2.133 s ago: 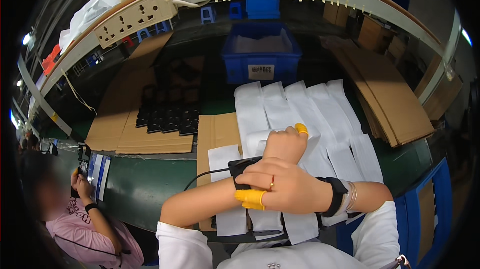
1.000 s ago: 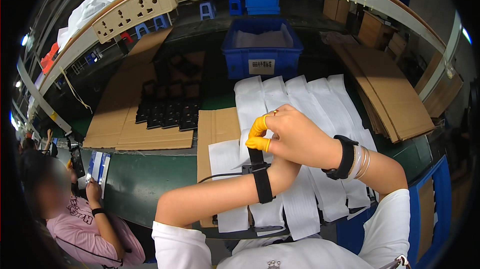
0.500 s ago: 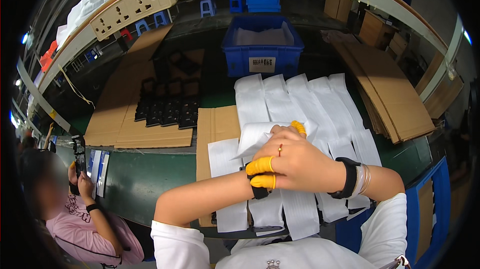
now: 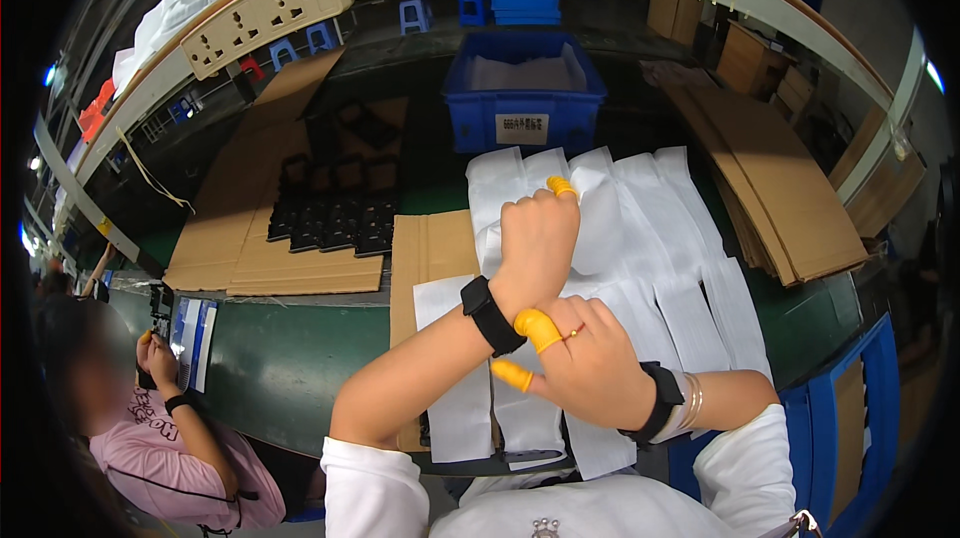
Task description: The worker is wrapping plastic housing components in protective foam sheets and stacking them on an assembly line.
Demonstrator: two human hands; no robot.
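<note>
Nearest, the person's right hand [image 4: 597, 368] is part-open, its yellow-capped thumb and forefinger parted with nothing between them, just beside the black wristband [image 4: 490, 315] fastened around the left wrist; whether they touch cannot be told. The left hand [image 4: 540, 243] is curled, back upward, above white pouches [image 4: 640, 208] laid in overlapping rows across the bench [image 4: 300, 348]; whether it grips anything is hidden. To the left, a co-worker's pink shirt [image 4: 170, 453] bears dark lettering. Farther off, black frames [image 4: 345, 218] rest on cardboard [image 4: 205, 238]. Beyond the pouches, a blue bin [image 4: 470, 123] carries a white label [image 4: 522, 128] printed with one row of dark characters.
</note>
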